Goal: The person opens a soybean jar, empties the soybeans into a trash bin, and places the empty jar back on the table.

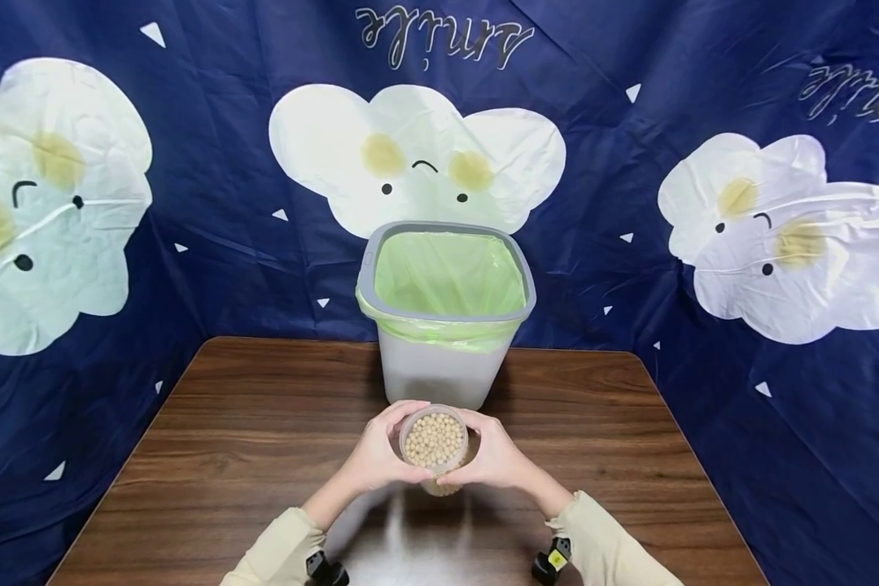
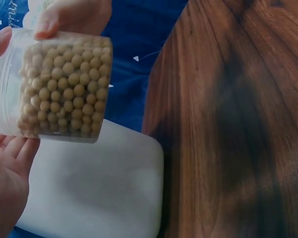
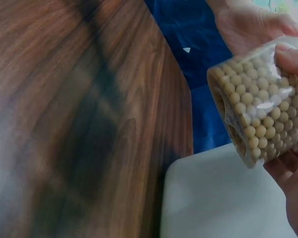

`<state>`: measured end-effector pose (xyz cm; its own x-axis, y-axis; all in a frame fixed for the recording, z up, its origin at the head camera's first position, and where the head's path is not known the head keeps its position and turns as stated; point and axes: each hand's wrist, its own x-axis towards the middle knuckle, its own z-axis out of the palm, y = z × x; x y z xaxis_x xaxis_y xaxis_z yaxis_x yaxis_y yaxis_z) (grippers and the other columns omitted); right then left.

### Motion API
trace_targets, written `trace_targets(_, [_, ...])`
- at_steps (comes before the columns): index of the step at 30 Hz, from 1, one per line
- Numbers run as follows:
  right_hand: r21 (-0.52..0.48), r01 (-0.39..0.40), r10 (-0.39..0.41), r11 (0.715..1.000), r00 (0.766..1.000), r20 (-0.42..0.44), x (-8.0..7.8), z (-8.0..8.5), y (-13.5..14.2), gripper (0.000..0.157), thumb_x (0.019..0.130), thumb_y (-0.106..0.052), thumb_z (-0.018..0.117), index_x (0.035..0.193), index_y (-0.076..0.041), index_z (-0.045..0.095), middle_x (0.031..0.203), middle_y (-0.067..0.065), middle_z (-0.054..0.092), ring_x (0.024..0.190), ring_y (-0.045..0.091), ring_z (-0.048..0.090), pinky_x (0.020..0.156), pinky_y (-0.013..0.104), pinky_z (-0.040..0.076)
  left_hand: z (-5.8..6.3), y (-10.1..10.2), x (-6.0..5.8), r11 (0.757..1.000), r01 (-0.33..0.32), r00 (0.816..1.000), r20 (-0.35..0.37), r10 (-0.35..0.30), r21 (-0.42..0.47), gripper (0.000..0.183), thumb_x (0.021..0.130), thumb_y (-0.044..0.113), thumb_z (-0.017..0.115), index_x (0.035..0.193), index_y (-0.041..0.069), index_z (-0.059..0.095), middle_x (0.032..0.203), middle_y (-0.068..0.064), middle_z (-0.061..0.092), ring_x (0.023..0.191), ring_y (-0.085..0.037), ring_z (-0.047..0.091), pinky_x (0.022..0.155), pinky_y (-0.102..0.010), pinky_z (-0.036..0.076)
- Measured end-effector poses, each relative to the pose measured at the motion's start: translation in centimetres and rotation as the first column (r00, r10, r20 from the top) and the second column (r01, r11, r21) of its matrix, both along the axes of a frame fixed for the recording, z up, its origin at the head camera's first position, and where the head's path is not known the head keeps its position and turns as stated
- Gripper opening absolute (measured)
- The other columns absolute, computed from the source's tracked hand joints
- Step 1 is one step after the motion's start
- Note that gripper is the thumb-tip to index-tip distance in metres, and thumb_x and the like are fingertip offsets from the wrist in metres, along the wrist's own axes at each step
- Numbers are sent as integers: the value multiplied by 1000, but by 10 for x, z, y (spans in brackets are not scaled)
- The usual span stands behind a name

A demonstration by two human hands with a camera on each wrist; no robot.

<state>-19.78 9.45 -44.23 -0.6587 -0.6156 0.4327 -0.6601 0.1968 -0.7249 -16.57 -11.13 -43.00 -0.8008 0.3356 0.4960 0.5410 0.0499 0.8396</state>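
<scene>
A wood-grain table (image 1: 264, 423) carries a grey bin (image 1: 439, 370) with a green liner (image 1: 447, 277). Above the table, in front of the bin, the left hand (image 1: 372, 456) and right hand (image 1: 500, 456) grip opposite sides of a transparent jar (image 2: 14, 99) containing beige balls (image 1: 434, 439)

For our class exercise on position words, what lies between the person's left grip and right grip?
A clear jar of round beige pellets is held between the left grip and the right grip, as the head view shows.

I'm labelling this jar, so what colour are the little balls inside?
The little balls are beige, showing best in the left wrist view through the clear jar.
</scene>
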Motion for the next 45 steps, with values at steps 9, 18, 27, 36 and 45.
trace_targets(9, [8, 132, -130, 991, 987, -94, -5, -1, -6, 82, 53, -26, 87, 125, -9, 52, 118, 3, 58, 106, 17, 55, 90, 29, 45, 6, 9, 7, 970, -242, 970, 36, 242, -13, 76, 52, 0, 84, 119, -10, 51, 114, -23, 54, 102, -36, 54, 85, -31, 48])
trace_targets(18, [-12, 165, -165, 986, 984, -67, -7, -3, -5, 83, 54, -27, 87, 126, -9, 51, 117, 4, 58, 106, 16, 54, 89, 28, 45, -17, 4, -10, 984, -177, 974, 146, 173, 14, 77, 60, 0, 82, 127, -8, 44, 123, -20, 48, 111, -29, 51, 91, -28, 45])
trace_targets(27, [-9, -13, 13, 1000, 998, 55, 3, 24, 3, 79, 54, -7, 86, 123, 3, 50, 113, 16, 59, 101, 23, 57, 85, 31, 48, -18, -22, -28, 967, 224, 944, 219, -246, 119, 72, 66, -5, 76, 125, -19, 38, 123, -35, 42, 105, -16, 57, 88, -31, 47])
trace_targets(36, [81, -45, 44, 996, 999, 10, -8, 2, 11, 82, 58, -28, 86, 129, -13, 48, 120, 0, 56, 107, 13, 53, 89, 28, 45, -22, -15, -23, 966, 214, 961, 143, -235, 145, 72, 60, -10, 77, 121, -20, 41, 117, -37, 43, 104, -14, 56, 85, -28, 49])
trace_targets(45, [51, 115, -112, 992, 991, -71, -8, -1, 6, 86, 53, -30, 88, 128, -16, 49, 120, -2, 56, 108, 13, 52, 91, 29, 44, -27, 0, -13, 982, -72, 988, 145, 46, 176, 71, 56, -12, 79, 120, -12, 48, 119, -28, 48, 108, -17, 55, 86, -23, 48])
